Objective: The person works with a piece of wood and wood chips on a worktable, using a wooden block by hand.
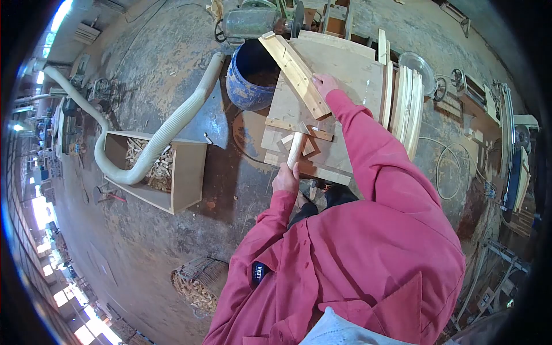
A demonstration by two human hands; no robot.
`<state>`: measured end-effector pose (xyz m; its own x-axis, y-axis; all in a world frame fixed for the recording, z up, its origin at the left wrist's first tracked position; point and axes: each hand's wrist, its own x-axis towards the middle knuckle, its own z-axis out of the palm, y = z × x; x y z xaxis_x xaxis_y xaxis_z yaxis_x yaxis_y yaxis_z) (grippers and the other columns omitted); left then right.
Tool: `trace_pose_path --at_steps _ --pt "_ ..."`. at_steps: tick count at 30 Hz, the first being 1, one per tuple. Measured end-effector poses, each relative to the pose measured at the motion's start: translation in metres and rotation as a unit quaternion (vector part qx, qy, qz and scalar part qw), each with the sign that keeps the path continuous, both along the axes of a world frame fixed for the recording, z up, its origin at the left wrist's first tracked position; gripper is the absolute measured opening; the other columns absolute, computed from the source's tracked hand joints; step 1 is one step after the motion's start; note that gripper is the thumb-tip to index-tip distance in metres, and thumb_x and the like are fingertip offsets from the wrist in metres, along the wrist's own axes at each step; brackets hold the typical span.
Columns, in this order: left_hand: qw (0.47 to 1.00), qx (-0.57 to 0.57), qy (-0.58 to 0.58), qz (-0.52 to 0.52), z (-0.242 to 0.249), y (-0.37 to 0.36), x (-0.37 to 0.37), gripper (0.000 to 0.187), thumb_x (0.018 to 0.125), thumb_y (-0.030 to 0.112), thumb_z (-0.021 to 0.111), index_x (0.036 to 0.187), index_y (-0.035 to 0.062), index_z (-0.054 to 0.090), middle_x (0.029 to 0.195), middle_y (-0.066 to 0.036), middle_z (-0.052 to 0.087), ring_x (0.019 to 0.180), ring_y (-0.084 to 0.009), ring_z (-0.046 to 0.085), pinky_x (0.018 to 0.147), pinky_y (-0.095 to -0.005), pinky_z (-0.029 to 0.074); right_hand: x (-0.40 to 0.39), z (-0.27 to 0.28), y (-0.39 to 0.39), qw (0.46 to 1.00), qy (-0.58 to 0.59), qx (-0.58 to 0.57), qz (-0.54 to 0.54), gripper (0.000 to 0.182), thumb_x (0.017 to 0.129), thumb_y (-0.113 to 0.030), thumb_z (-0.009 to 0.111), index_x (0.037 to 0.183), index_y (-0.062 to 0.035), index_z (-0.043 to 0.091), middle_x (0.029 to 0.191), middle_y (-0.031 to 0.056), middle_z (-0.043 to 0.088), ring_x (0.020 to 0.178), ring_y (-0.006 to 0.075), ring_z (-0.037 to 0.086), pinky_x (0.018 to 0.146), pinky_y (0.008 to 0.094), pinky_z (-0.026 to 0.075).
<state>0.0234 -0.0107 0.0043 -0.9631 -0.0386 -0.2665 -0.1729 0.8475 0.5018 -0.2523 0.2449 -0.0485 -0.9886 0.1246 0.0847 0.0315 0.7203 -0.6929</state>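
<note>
My left hand [286, 179] is closed around the near end of a short pale wooden piece [296, 148], which points away from me over the worktable's near part. My right hand [326, 85] grips the right edge of a long yellowish wooden board [294, 75] with small dark marks or holes along it. This board lies slanted across the worktable [351, 86], its far end reaching over the table's left edge. Just beyond the wooden piece, a wooden strip [282, 124] and small blocks [310, 146] sit on the tabletop. The left fingertips are partly hidden.
A blue barrel [244, 92] stands left of the table. A ribbed hose [178, 123] runs into a wooden box [190, 175] of offcuts. Long curved strips [407, 109] lean at the table's right. A basket of wood scraps [198, 282] sits lower left; a machine [250, 23] stands behind.
</note>
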Motion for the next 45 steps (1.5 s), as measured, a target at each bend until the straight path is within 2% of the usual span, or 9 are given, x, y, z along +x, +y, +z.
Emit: trace_pose_path --at_steps 17,19,22,26,28,34,41,43,45 --pt "0.999 -0.033 0.01 -0.017 -0.007 0.048 -0.087 0.05 0.103 0.051 0.045 0.1 0.0016 0.047 0.083 -0.031 0.066 0.078 -0.0526 0.064 0.067 -0.0607 0.049 -0.081 0.026 0.045 0.994 -0.026 -0.109 -0.012 0.032 0.097 -0.031 0.061 0.116 -0.0093 0.074 0.111 0.0217 0.07 0.101 0.0386 0.067 0.09 0.0433 0.052" --pt "0.999 -0.029 0.015 -0.018 -0.008 0.05 -0.089 0.05 0.103 0.051 0.044 0.1 0.0013 0.047 0.084 -0.031 0.066 0.079 -0.0529 0.064 0.067 -0.0609 0.049 -0.088 0.031 0.053 0.998 -0.047 -0.027 -0.029 0.029 0.095 -0.031 0.062 0.113 -0.0116 0.075 0.111 0.0192 0.072 0.099 0.0367 0.07 0.088 0.0426 0.053" --pt "1.0 -0.012 0.011 -0.011 -0.007 0.053 -0.092 0.051 0.104 0.051 0.043 0.103 0.0001 0.05 0.087 -0.033 0.066 0.082 -0.0537 0.063 0.071 -0.0619 0.047 -0.081 0.033 0.067 0.995 -0.027 -0.04 -0.083 0.032 0.091 -0.033 0.063 0.111 -0.0111 0.075 0.106 0.0176 0.073 0.102 0.0371 0.068 0.091 0.0465 0.052" --pt "1.0 -0.019 0.02 -0.009 -0.006 0.044 -0.076 0.051 0.103 0.052 0.044 0.101 0.0008 0.048 0.086 -0.032 0.067 0.081 -0.0529 0.064 0.07 -0.0612 0.049 -0.046 0.036 0.063 0.989 -0.011 -0.067 -0.13 0.034 0.09 -0.033 0.064 0.115 -0.0116 0.073 0.109 0.0172 0.072 0.102 0.0364 0.068 0.091 0.046 0.052" --pt "1.0 -0.023 -0.003 -0.009 -0.003 0.039 -0.066 0.051 0.103 0.052 0.044 0.1 0.0005 0.048 0.087 -0.031 0.067 0.082 -0.0523 0.064 0.072 -0.0613 0.049 -0.014 0.048 0.057 0.999 0.042 -0.013 -0.014 0.034 0.092 -0.031 0.064 0.119 -0.0125 0.072 0.111 0.0176 0.071 0.102 0.0372 0.067 0.092 0.0455 0.052" --pt "1.0 0.0 -0.014 0.001 0.003 0.017 -0.028 0.049 0.103 0.05 0.046 0.1 0.0016 0.048 0.087 -0.03 0.067 0.082 -0.0517 0.065 0.072 -0.061 0.049 0.035 0.034 0.032 0.999 0.003 0.041 -0.032 0.031 0.094 -0.028 0.064 0.118 -0.0112 0.073 0.11 0.0192 0.07 0.103 0.0392 0.066 0.092 0.0445 0.052" --pt "1.0 -0.007 0.004 -0.001 -0.007 -0.001 -0.001 0.047 0.102 0.05 0.049 0.097 0.0036 0.048 0.083 -0.027 0.068 0.073 -0.0497 0.066 0.063 -0.0593 0.051 0.012 0.028 -0.003 0.999 -0.016 -0.036 -0.015 0.031 0.096 -0.029 0.063 0.113 -0.0057 0.074 0.111 0.0225 0.07 0.105 0.0379 0.067 0.093 0.0441 0.052" --pt "1.0 -0.007 0.007 0.0 -0.007 -0.002 0.003 0.047 0.102 0.05 0.049 0.097 0.0037 0.048 0.082 -0.027 0.068 0.072 -0.0491 0.066 0.062 -0.0585 0.052 -0.002 0.025 -0.007 0.992 -0.048 -0.113 0.003 0.039 0.099 -0.036 0.059 0.12 -0.0064 0.071 0.118 0.0219 0.069 0.112 0.0373 0.065 0.1 0.0422 0.048" --pt "1.0 -0.006 0.012 -0.001 -0.006 -0.002 0.002 0.047 0.102 0.051 0.049 0.096 0.0037 0.048 0.082 -0.027 0.068 0.071 -0.0484 0.066 0.061 -0.0577 0.052 -0.013 0.02 -0.009 0.994 -0.04 -0.098 -0.004 0.039 0.099 -0.036 0.059 0.12 -0.0065 0.071 0.118 0.0212 0.07 0.113 0.0371 0.065 0.1 0.0419 0.048"
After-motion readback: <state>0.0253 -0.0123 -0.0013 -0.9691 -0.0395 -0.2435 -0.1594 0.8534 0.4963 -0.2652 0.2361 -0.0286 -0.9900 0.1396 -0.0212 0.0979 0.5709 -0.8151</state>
